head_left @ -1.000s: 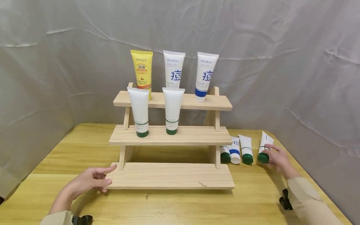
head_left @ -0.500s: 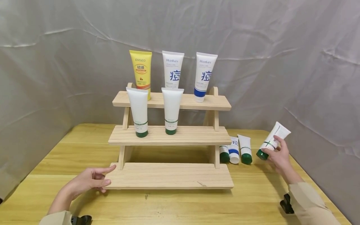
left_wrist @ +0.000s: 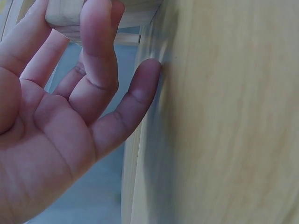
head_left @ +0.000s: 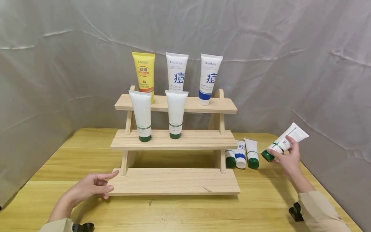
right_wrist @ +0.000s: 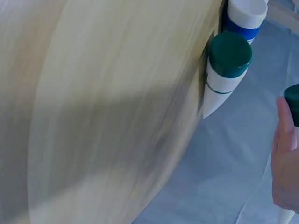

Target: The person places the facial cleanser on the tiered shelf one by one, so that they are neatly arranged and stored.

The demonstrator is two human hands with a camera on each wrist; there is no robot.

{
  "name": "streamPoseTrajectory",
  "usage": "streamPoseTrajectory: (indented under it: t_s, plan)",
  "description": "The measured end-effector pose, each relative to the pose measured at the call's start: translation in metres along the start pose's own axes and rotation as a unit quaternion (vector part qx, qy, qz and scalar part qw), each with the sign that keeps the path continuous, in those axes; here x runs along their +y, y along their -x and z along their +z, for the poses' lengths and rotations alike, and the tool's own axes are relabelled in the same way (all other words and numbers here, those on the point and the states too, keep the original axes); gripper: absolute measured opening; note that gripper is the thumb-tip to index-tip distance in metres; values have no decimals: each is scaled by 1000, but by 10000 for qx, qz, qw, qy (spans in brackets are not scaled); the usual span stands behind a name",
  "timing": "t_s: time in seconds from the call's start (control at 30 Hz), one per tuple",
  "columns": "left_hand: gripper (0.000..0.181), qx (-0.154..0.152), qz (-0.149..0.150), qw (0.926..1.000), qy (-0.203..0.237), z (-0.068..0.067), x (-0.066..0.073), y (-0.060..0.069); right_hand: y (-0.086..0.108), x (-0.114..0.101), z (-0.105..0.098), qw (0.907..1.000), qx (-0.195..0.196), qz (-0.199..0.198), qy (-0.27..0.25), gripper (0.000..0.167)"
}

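My right hand pinches a white tube with a green cap, tilted above the table's right side; in the right wrist view the hand shows at the edge beside the green cap. At the lower left, my left hand grips the left end of the wooden stand's bottom shelf. The left wrist view has that hand with its fingers bent at the shelf's corner. Two white green-capped tubes stand on the middle shelf.
On the top shelf stand a yellow tube and two white-and-blue tubes. Right of the stand, a green-capped tube, a blue-banded one and another green-capped one lie on the table. Grey cloth hangs behind.
The right hand has lifted the green-capped tube off the table, and its white end now leans further right. The left hand has stayed at the shelf. The head view has shifted slightly.
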State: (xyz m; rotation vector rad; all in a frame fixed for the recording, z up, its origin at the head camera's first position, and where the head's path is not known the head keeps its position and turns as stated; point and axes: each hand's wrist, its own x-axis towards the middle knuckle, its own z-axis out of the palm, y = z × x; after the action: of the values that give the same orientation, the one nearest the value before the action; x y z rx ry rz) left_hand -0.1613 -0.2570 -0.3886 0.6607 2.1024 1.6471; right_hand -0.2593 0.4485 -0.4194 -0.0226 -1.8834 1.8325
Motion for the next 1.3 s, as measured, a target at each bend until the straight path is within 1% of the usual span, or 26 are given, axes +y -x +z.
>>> streamPoseTrajectory:
  t_s: [0.1,0.17,0.23,0.3,0.47,0.5,0.6,0.7,0.73,0.77,0.8,0.83,0.9,0.97,1.0,1.03,1.07,1.1,1.17,1.2,1.23,1.27,1.3]
  plan:
    - [43,-41,45,10000,40,0,0,-1,-3,2,2,9989,-83,-280,-366,89]
    - [44,-66,69,9999,58,0,0,0,-5,5,3,9966,-139,-505,-635,84]
    - [45,-74,58,9999,84,0,0,0,-9,8,4,9939,-209,-724,-801,78]
    - [44,-65,37,9999,97,0,0,-1,-11,10,5,9918,-286,-909,-851,74]
    - [44,-21,-2,9999,111,1,-1,-1,-17,11,12,9846,-796,-1279,-882,76]
    - [44,-20,-4,9999,114,1,-1,-1,-10,0,19,9820,-940,-1240,-1073,74]
    - [45,-15,11,9999,123,1,-1,-1,-13,-1,26,9785,-1076,-1386,-1081,76]
    - [46,-25,25,9999,123,1,-1,-1,-15,-3,34,9775,-1039,-1636,-829,76]
    - [46,-28,33,9999,122,1,-1,-1,-23,8,32,9777,-949,-1768,-624,78]
    - [46,-34,40,9999,126,1,-2,-1,-25,9,35,9761,-958,-1860,-588,78]
    - [45,-37,27,9999,117,1,-2,-1,-24,5,39,9749,-976,-1918,-569,77]
    - [45,-41,35,9999,113,1,-2,-1,-24,4,43,9725,-1064,-1904,-813,74]
    - [45,-34,30,9999,94,1,-2,0,-4,-30,65,9744,-1046,-1800,-844,71]
    - [46,-21,22,10000,76,0,-2,0,22,-70,89,9745,-1084,-1746,-906,67]
    - [46,-16,17,10000,66,0,-2,0,35,-90,101,9760,-1065,-1676,-891,64]
    - [46,-9,-2,10000,73,0,-2,0,46,-106,111,9774,-1035,-1637,-842,63]
    - [46,-2,-19,10000,79,0,-2,0,55,-122,120,9796,-975,-1638,-638,64]
    - [46,0,-33,10000,88,1,-2,0,45,-108,118,9753,-1112,-1677,-914,63]
    - [46,5,-60,9999,105,1,-2,0,31,-89,115,9655,-1300,-1829,-1325,67]
    - [45,12,-73,9999,109,1,-2,1,28,-85,116,9651,-1311,-1817,-1357,68]
    - [45,19,-85,9999,113,1,-2,1,26,-83,117,9627,-1348,-1858,-1430,69]
    - [45,23,-87,9999,108,1,-2,1,26,-83,120,9609,-1365,-1911,-1466,71]
    - [45,26,-91,9999,105,1,-2,1,28,-86,124,9613,-1340,-1957,-1403,71]
